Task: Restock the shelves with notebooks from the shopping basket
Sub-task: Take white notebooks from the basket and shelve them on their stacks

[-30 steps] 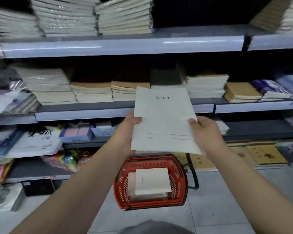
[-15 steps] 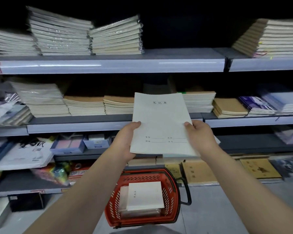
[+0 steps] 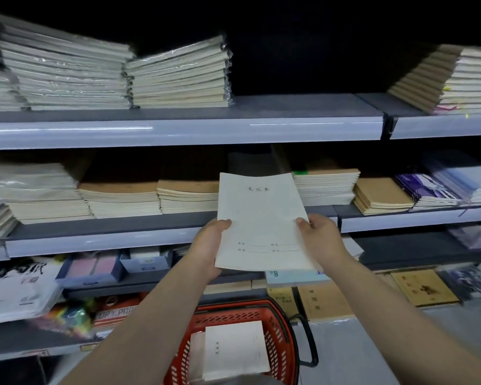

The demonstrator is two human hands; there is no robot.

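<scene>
Now, L to R:

1. Upper left of frame: clear-wrapped bundles of cream paper notebooks [image 3: 64, 76] on the grey metal top shelf [image 3: 303, 107]. Not in play.
2. Centre left: brown kraft-covered notebook stacks [image 3: 120, 198] on the grey metal middle shelf [image 3: 109, 240].
3. Left hand [image 3: 210, 245]: thumb on the cover, fingers under, pinching the left edge of item 4.
4. Thin pale softcover notebook [image 3: 261, 220]: centre of frame, held in the air in front of the mid shelf. Its top edge overlaps a dark gap [image 3: 247, 162] betw. the stacks. Not yet shelved.
5. Lower centre: red plastic mesh shopping basket [image 3: 278, 329] on the floor, w/ more white notebooks [image 3: 233, 348] inside.
6. Right hand [image 3: 321, 238]: thumb on top, clamped on the right edge.
7. Right of centre: white-edged notebook stack [image 3: 325, 187].

Handling note (est.): the cover is floppy, so keep both edges supported. Tip the far edge level, line it up w/ the gap and slide it in flat. Don't nudge the neighbouring stacks. Release only once it rests on the shelf.
</scene>
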